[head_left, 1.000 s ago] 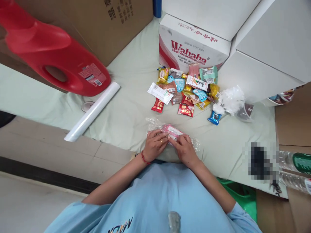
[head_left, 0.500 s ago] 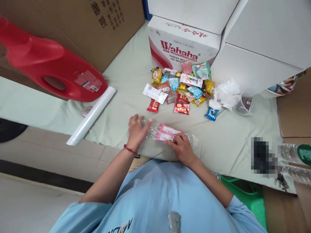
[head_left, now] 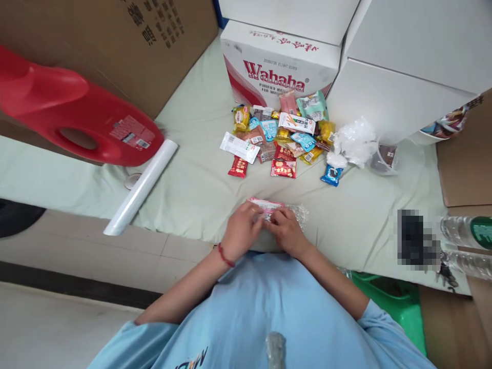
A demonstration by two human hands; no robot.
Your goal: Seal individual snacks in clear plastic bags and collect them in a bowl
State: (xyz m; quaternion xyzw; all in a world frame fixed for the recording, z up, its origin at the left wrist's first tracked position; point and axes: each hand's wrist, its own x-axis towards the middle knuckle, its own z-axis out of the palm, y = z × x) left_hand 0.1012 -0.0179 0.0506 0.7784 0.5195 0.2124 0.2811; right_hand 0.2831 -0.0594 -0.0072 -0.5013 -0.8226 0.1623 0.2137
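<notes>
Brought left hand (head_left: 242,228) back in to join right hand (head_left: 286,231) at pink packet (head_left: 265,203) in clear film (head_left: 302,215), near side of snack pile (head_left: 282,135); apparently gathering loose film. Curled fingers of both; cannot tell exact pinch, hidden.

Pale green cloth (head_left: 196,169) beneath snack packets (head_left: 283,152), white roll (head_left: 142,187)

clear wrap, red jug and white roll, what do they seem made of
The clear wrap looks like thin, shiny plastic film: transparent, crinkled, glinting. The red jug is probably moulded plastic, its smooth curves showing soft highlights. The white roll is smooth with a faint sheen, maybe plastic film or coated paper.
</notes>
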